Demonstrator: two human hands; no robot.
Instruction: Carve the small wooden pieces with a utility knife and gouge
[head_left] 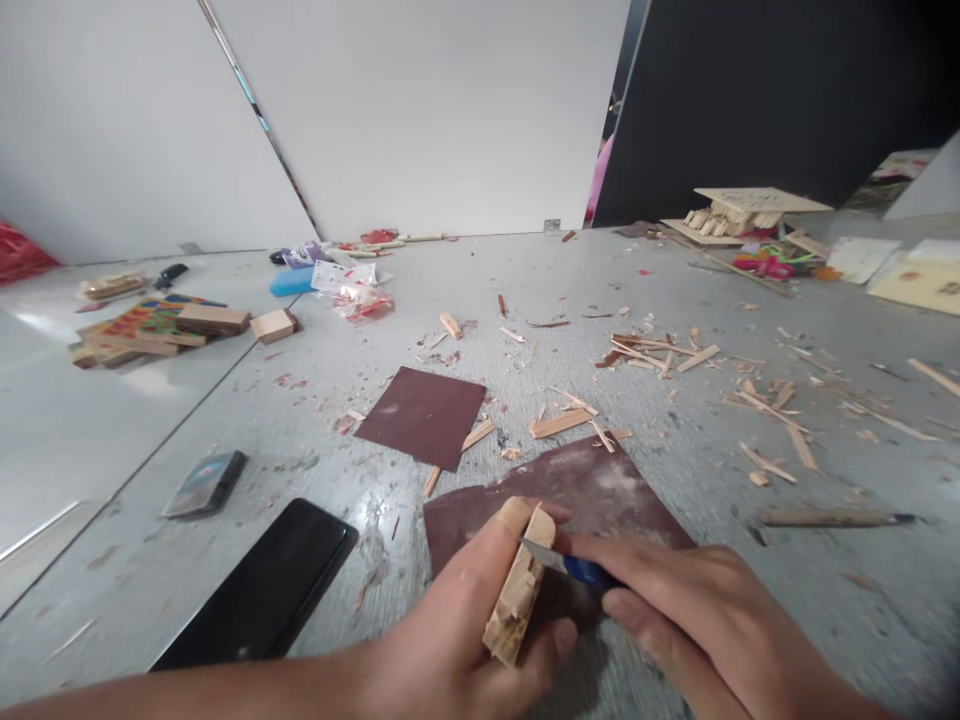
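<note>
My left hand is closed around a small, roughly cut wooden block, its thumb and fingers on either side. A bandage-like wrap covers one fingertip of that hand. In my right hand is a carving knife with a blue handle, its blade lying against the upper part of the block. Both hands are over a dark brown sheet of sandpaper dusted with pale powder. A smaller sandpaper square lies just beyond it.
A black phone and a small box lie to the left. Wood shavings are scattered ahead and right. A wooden-handled tool rests at right. Wooden blocks sit far left, near white panels.
</note>
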